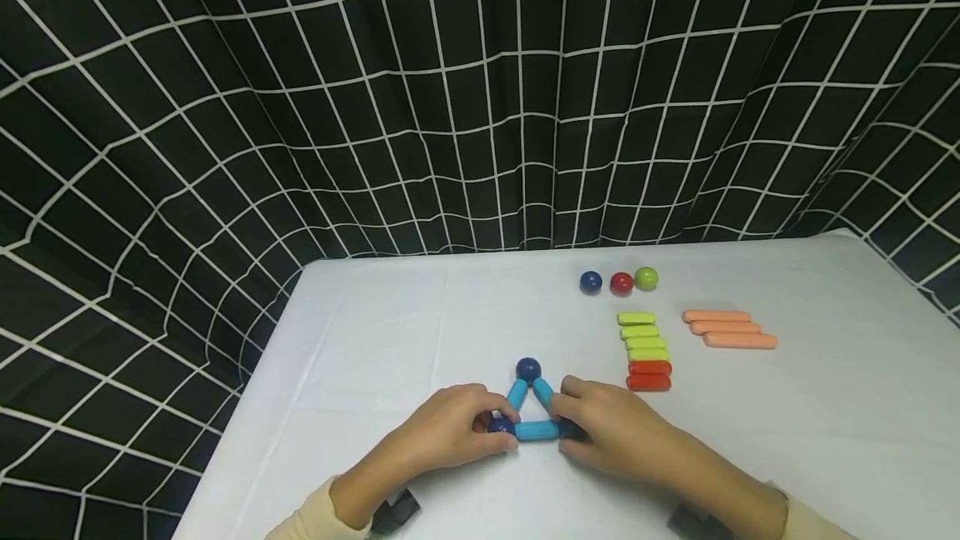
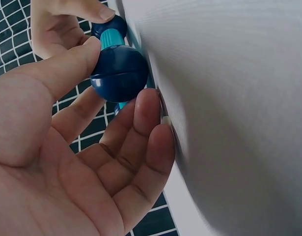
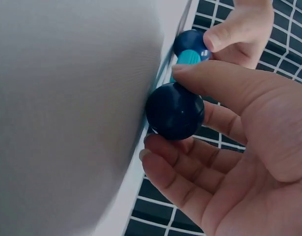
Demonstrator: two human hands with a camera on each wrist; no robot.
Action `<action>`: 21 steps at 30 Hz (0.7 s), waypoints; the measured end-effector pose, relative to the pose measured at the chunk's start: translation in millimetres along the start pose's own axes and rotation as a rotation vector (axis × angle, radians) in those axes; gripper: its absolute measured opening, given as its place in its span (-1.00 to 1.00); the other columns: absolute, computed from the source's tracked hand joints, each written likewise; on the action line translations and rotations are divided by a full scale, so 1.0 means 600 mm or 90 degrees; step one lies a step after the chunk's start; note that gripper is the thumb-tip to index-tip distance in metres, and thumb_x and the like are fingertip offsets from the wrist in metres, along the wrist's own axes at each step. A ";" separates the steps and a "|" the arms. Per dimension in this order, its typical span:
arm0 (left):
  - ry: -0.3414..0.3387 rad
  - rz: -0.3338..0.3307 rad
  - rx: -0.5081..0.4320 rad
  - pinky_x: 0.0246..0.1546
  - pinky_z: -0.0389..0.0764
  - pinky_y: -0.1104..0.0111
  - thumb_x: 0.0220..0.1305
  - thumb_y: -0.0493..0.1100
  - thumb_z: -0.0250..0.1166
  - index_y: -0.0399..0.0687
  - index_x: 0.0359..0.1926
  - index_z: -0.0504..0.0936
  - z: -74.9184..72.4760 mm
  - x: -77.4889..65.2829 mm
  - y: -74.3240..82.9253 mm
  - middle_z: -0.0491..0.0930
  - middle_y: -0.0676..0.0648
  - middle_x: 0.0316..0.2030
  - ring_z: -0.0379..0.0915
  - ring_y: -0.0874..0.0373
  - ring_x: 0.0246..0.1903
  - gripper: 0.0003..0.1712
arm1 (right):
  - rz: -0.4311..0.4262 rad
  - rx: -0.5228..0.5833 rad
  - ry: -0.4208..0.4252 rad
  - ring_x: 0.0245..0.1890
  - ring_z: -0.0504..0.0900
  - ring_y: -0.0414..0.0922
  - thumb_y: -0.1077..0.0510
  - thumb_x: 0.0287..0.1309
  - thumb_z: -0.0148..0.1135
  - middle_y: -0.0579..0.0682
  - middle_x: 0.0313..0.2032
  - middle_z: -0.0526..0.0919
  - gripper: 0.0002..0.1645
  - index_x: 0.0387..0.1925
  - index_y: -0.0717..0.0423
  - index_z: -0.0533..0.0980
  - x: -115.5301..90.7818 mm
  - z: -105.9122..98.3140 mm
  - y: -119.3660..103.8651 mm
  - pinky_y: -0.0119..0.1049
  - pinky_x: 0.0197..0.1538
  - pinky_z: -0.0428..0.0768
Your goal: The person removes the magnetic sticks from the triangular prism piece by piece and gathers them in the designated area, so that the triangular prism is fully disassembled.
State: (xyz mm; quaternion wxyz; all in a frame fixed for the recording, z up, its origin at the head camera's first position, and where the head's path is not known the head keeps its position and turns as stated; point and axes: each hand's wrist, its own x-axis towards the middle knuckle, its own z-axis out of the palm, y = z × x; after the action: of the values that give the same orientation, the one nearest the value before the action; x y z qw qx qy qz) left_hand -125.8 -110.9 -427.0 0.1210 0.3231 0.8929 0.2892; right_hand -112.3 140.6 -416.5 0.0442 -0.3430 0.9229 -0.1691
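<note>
A flat triangle of light-blue rods and dark-blue balls lies on the white table in the head view. My left hand [image 1: 450,427] holds the near left ball [image 2: 120,73] between thumb and fingers. At the near right corner, my right hand [image 1: 618,432] grips another dark-blue ball [image 3: 175,110], mostly covered by its fingers in the head view. Between the two hands runs the near rod [image 1: 537,431]. A left rod [image 1: 517,394] and a right rod [image 1: 543,394] slant up to the far ball [image 1: 528,370], which neither hand touches.
Beyond the triangle, a blue ball [image 1: 591,282], a red ball [image 1: 621,282] and a green ball [image 1: 646,277] sit in a row. Several yellow-green rods [image 1: 642,342] and two red rods [image 1: 649,382] are stacked side by side, left of three orange rods [image 1: 725,328]. A dark gridded curtain [image 1: 480,107] surrounds the white table [image 1: 360,340].
</note>
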 end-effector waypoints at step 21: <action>0.005 -0.004 0.003 -0.48 0.44 0.51 0.17 0.06 0.50 0.15 -0.13 0.78 0.004 -0.001 -0.003 0.46 0.24 -0.47 0.34 0.40 -0.51 -0.74 | -0.052 0.036 0.004 -0.57 0.30 -0.38 0.24 -0.06 0.42 -0.33 -0.53 0.34 -0.84 -0.39 -0.08 0.69 -0.004 0.016 0.002 -0.47 -0.49 0.38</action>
State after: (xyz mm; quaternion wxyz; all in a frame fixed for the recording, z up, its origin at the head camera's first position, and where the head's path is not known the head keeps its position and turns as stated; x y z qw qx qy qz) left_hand -125.3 -111.4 -429.9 0.1172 0.3195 0.8951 0.2880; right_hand -109.3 140.4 -426.0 0.0441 -0.3785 0.9031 -0.1979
